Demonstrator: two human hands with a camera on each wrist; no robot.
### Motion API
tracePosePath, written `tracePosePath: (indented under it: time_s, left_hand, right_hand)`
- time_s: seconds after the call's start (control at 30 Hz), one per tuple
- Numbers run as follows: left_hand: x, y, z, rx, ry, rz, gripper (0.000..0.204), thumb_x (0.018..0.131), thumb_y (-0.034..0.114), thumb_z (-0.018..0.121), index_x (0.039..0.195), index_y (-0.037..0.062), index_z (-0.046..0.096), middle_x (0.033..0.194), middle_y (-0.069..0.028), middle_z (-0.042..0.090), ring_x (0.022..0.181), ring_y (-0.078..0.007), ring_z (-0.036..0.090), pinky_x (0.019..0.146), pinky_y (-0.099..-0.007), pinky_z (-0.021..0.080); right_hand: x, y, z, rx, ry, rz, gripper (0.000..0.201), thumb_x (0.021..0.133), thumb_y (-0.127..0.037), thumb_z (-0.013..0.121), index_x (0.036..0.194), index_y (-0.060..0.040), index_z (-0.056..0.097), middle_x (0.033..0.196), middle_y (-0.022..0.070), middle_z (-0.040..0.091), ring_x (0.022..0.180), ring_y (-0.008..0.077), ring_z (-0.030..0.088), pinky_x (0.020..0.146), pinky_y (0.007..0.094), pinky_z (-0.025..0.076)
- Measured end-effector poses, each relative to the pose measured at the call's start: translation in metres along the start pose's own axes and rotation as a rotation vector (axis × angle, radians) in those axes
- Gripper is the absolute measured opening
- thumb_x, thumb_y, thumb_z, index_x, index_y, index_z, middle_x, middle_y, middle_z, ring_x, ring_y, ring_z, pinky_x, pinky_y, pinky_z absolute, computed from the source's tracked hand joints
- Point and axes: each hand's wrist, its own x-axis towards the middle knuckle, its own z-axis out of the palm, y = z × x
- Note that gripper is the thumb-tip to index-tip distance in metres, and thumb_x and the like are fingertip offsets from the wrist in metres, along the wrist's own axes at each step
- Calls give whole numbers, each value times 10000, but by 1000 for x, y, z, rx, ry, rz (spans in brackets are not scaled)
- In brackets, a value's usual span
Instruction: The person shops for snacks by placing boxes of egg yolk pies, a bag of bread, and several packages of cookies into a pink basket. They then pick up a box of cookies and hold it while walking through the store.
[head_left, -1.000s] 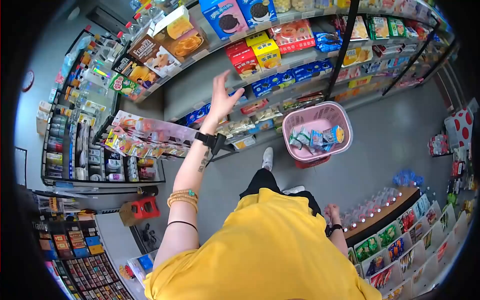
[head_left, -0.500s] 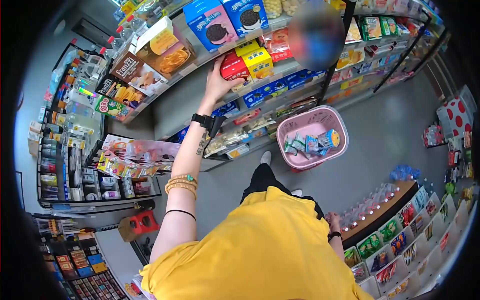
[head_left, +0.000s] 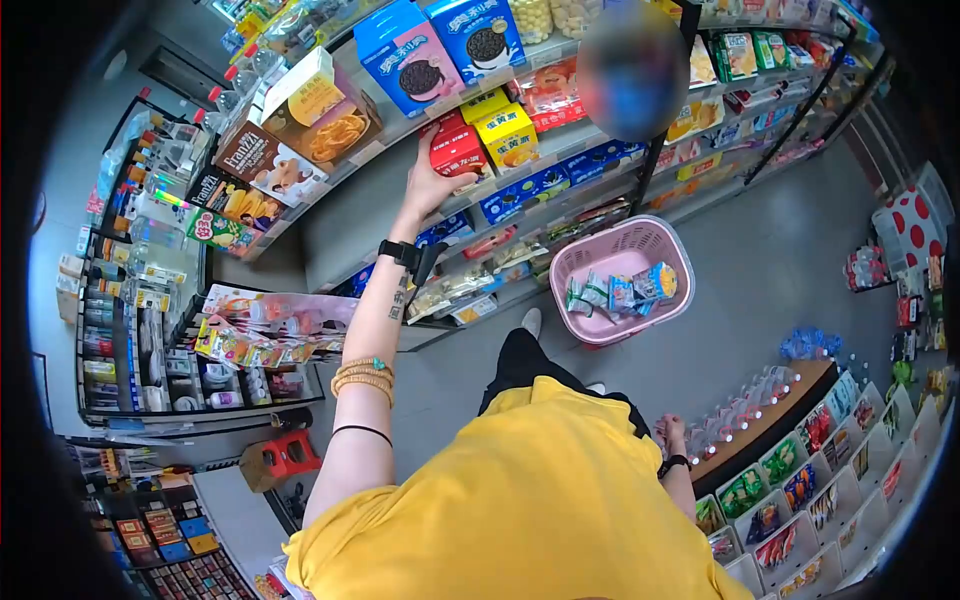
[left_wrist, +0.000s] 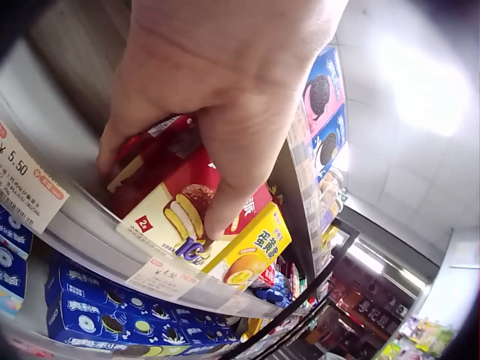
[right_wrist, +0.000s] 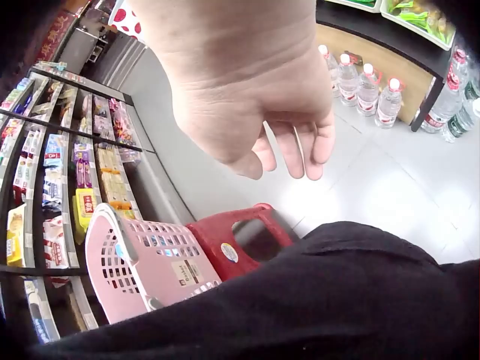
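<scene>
My left hand (head_left: 432, 172) reaches up to a shop shelf and grips a red snack box (head_left: 455, 148) that stands beside a yellow box (head_left: 508, 132). In the left wrist view the fingers (left_wrist: 229, 150) curl over the red box (left_wrist: 184, 206), with the yellow box (left_wrist: 251, 255) to its right. My right hand (head_left: 668, 432) hangs by my side with fingers loosely curled and holds nothing; in the right wrist view the right hand (right_wrist: 289, 146) hovers over the floor.
A pink basket (head_left: 655, 240) with several snack packets sits on a red stand on the floor; the basket (right_wrist: 139, 262) also shows in the right wrist view. Blue cookie boxes (head_left: 440, 45) fill the shelf above. Water bottles (head_left: 745, 405) line a low shelf at the right.
My left hand rose from open in front of the shelf to the red box and closed round it. The right hand stayed at my side.
</scene>
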Motion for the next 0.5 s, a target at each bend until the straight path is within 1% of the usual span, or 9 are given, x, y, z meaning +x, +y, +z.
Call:
tracePosePath:
  time_s: [0.03, 0.13, 0.17, 0.27, 0.33, 0.43, 0.47, 0.5]
  left_hand:
    - [-1, 4, 0, 27, 14, -10, 1045, 602, 244, 908, 1468, 162, 329, 1270, -196, 607, 1140, -312, 621, 979, -395, 493]
    - [-3, 6, 2, 0, 35, -10, 987, 619, 232, 903, 1447, 129, 375, 1327, -164, 566, 1175, -251, 591, 1004, -362, 470]
    - [-3, 3, 3, 10, 48, 5, 981, 619, 227, 904, 1444, 128, 381, 1326, -165, 566, 1172, -247, 592, 1002, -358, 471]
    - [-8, 1, 2, 6, 77, 29, 973, 616, 207, 906, 1437, 121, 392, 1306, -172, 581, 1157, -245, 605, 988, -356, 482]
    - [-15, 13, -4, -35, 86, 19, 978, 608, 192, 909, 1435, 114, 392, 1268, -183, 611, 1134, -261, 625, 966, -367, 502]
    - [-19, 3, -12, -107, 138, 49, 975, 614, 186, 910, 1435, 103, 391, 1276, -166, 606, 1130, -229, 619, 959, -351, 505]
    - [-20, -2, -14, -163, 145, 64, 960, 626, 152, 904, 1434, 92, 389, 1285, -150, 593, 1133, -211, 608, 958, -346, 505]
    - [-22, -2, -17, -217, 122, 57, 957, 627, 133, 901, 1434, 90, 388, 1286, -146, 589, 1133, -207, 605, 961, -345, 504]
  right_hand:
    - [2, 1, -1, -11, -16, -2, 177, 893, -217, 569, 1007, -82, 568, 771, 71, 636, 560, 187, 626, 443, 286, 451]
    - [3, -2, -1, -8, -49, 1, 166, 897, -222, 570, 993, -87, 570, 763, 66, 635, 562, 185, 629, 450, 285, 458]
    - [3, -4, 0, 0, -56, 4, 163, 898, -224, 570, 989, -88, 570, 759, 63, 635, 563, 184, 630, 451, 285, 458]
    - [7, -6, -1, 33, -50, 2, 187, 877, -151, 569, 1033, -49, 557, 763, 108, 635, 587, 224, 630, 476, 338, 490]
    - [14, -9, -3, 0, -74, -7, 180, 876, -150, 573, 1023, -48, 558, 765, 106, 637, 589, 225, 632, 472, 330, 487]
    - [22, -18, -2, 7, -57, -34, 174, 877, -158, 580, 1013, -50, 561, 762, 97, 638, 597, 219, 639, 479, 315, 489]
    - [24, -23, 0, 18, -43, -43, 174, 878, -162, 583, 1010, -51, 563, 760, 93, 638, 601, 215, 642, 483, 310, 491]
    - [26, -28, 0, -1, -70, -70, 170, 883, -169, 591, 1004, -52, 566, 750, 75, 628, 593, 194, 631, 477, 298, 482]
